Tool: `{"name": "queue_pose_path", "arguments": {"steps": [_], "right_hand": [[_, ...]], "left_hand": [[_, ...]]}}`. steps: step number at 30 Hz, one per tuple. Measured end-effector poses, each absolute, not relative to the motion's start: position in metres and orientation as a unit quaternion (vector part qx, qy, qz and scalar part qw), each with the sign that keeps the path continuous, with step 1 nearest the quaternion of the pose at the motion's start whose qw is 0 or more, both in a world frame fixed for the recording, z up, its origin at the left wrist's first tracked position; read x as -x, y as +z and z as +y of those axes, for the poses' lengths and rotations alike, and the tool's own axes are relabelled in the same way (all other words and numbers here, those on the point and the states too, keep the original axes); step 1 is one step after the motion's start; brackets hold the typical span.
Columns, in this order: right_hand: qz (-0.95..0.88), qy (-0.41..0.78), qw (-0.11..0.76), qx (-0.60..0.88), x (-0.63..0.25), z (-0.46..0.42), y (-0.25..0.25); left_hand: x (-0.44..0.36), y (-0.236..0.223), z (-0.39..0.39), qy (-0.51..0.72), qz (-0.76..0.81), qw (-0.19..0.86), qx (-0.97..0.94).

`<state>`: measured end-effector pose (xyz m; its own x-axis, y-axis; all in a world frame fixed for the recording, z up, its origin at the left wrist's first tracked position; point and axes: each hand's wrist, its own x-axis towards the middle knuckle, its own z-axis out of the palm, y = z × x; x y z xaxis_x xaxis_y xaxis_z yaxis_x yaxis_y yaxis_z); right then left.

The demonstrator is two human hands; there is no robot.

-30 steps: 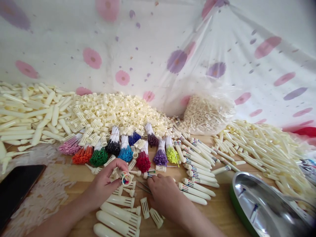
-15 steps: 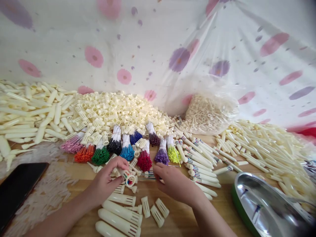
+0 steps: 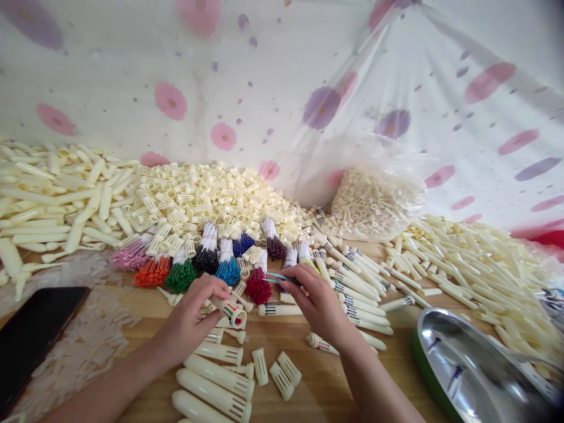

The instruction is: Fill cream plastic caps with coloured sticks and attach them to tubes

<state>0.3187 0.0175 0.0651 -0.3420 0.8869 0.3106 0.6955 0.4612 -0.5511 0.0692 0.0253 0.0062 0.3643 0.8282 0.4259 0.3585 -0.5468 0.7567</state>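
My left hand is closed around a cream slotted pen barrel, its open end facing me and coloured pieces showing inside. My right hand pinches a pair of tweezers, whose tips reach the bundle of dark red pen refills; whether they grip one I cannot tell. Beside it lie bundles of purple, light blue, black, green and orange refills. Below my hands are cream slotted barrels and short slotted sleeves.
Heaped cream sleeves lie at the back, with long barrels to the left and thin tubes to the right. A plastic bag of small parts, a metal tray and a phone are around the table.
My right hand has lifted from the table by the pens and moved up to the dark red refills with the tweezers. My left hand keeps holding the barrel, tilted slightly differently.
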Motion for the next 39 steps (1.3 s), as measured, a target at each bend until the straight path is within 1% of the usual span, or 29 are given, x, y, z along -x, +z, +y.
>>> {"name": "queue_pose_path", "arguments": {"steps": [1,3,8,10,15,20,28,32,39], "right_hand": [[-0.813,0.136,0.308,0.474,-0.317,0.013,0.07],[-0.837,0.094,0.304,0.445,-0.313,0.005,0.078],[-0.881,0.013,0.205,0.425,-0.307,-0.004,0.085],[-0.89,-0.002,0.194,0.413,-0.307,-0.004,0.085],[-0.892,0.004,0.223,0.393,-0.306,-0.006,0.083],[-0.895,0.016,0.215,0.391,-0.303,-0.009,0.08],[-0.902,0.028,0.157,0.4,-0.301,-0.009,0.082],[-0.903,0.03,0.164,0.395,-0.302,-0.008,0.081],[-0.903,0.02,0.179,0.39,-0.307,-0.006,0.084]], "left_hand": [[-0.07,0.006,0.025,0.413,0.388,0.287,-0.772],[-0.07,0.006,0.026,0.409,0.401,0.298,-0.764],[-0.072,0.007,0.026,0.408,0.414,0.335,-0.742],[-0.072,0.007,0.027,0.405,0.416,0.35,-0.735],[-0.071,0.006,0.027,0.396,0.431,0.379,-0.717],[-0.071,0.005,0.026,0.385,0.43,0.399,-0.713],[-0.071,0.006,0.026,0.396,0.421,0.364,-0.73],[-0.072,0.007,0.027,0.396,0.427,0.368,-0.725],[-0.07,0.011,0.027,0.336,0.4,0.378,-0.765]]}}
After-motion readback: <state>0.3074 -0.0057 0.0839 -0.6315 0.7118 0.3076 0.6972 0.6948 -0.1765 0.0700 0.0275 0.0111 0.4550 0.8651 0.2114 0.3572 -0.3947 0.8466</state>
